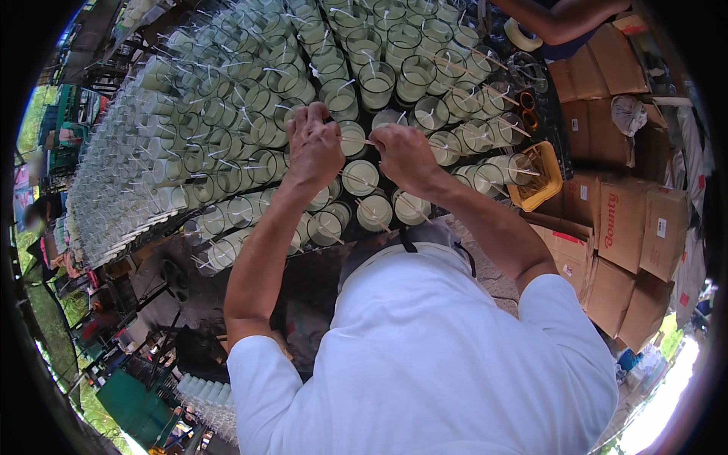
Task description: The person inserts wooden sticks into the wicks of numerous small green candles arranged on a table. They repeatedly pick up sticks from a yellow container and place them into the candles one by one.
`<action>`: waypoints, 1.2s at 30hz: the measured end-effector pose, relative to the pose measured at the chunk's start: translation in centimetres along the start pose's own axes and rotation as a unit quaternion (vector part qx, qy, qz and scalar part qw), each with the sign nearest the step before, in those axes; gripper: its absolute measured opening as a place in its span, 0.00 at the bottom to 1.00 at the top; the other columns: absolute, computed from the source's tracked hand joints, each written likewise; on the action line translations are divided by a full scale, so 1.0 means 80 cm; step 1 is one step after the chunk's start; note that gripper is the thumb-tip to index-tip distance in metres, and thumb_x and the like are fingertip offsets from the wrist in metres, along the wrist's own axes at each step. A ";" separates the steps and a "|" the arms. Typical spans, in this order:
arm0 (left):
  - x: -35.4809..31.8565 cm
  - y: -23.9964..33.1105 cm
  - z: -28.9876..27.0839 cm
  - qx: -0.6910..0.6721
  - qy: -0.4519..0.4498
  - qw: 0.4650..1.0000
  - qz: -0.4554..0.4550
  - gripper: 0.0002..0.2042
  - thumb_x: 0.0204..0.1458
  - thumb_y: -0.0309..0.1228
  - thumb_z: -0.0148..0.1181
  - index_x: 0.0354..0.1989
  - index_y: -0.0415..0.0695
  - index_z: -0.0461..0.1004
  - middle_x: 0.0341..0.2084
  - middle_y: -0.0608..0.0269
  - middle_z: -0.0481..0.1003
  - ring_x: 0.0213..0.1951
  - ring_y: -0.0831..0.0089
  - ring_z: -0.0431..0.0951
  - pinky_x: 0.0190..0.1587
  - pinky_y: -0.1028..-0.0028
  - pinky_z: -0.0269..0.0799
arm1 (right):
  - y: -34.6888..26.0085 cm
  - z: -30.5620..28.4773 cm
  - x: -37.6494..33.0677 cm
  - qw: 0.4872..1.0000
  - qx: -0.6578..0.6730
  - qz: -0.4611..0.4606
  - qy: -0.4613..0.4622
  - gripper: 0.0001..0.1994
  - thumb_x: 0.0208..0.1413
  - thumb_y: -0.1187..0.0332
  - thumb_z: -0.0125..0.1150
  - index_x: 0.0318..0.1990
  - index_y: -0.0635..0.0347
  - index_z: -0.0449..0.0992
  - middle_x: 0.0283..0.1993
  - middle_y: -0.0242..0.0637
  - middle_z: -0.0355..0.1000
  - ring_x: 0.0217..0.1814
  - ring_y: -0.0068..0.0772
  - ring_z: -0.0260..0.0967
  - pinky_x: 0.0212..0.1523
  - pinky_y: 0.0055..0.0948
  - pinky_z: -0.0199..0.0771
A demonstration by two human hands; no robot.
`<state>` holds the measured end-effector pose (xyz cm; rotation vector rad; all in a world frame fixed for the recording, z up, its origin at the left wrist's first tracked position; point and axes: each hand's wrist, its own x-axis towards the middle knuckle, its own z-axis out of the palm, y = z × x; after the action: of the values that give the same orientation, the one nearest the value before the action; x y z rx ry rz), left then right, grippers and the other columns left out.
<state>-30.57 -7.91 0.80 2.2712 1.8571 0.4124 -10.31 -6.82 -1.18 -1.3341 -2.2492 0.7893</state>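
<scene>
Massed candles [263, 130] and cartons [626, 216] show a workshop.

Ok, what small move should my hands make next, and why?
Perhaps settle the thin stick across the pale-filled glass beneath it: your right hand is at one end, the left hand close by, and nearby front glasses have similar sticks across their tops.

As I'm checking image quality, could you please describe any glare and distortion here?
Head view: white glare at lower right; head view: rows of jars bend toward the left; head view: left hand and right hand look fairly sharp.
</scene>
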 end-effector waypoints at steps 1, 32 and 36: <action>0.001 0.005 0.000 0.009 0.004 1.000 0.016 0.06 0.45 0.24 0.64 0.31 0.37 0.83 0.50 0.54 0.70 0.57 0.54 0.66 0.59 0.58 0.60 | -0.001 0.004 -0.002 1.000 0.016 -0.002 0.014 0.07 0.55 0.77 0.59 0.39 0.63 0.82 0.38 0.47 0.79 0.42 0.54 0.78 0.44 0.47 0.77; 0.000 0.010 0.002 0.031 0.026 0.996 0.073 0.07 0.42 0.20 0.62 0.31 0.32 0.80 0.52 0.51 0.69 0.59 0.53 0.65 0.60 0.57 0.59 | -0.003 0.019 -0.014 0.995 -0.085 -0.055 0.003 0.06 0.49 0.76 0.60 0.35 0.64 0.77 0.37 0.49 0.76 0.37 0.50 0.80 0.36 0.44 0.80; 0.005 0.012 0.004 0.016 0.025 0.996 0.081 0.07 0.42 0.20 0.62 0.31 0.32 0.81 0.52 0.52 0.70 0.59 0.54 0.66 0.60 0.58 0.60 | -0.005 0.018 -0.017 0.996 -0.078 -0.038 0.023 0.05 0.48 0.78 0.61 0.34 0.61 0.78 0.35 0.45 0.75 0.35 0.51 0.78 0.34 0.45 0.78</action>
<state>-29.51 -7.67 0.85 2.4653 1.7186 0.4705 -10.80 -8.51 -2.08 -1.3130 -2.3501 0.5617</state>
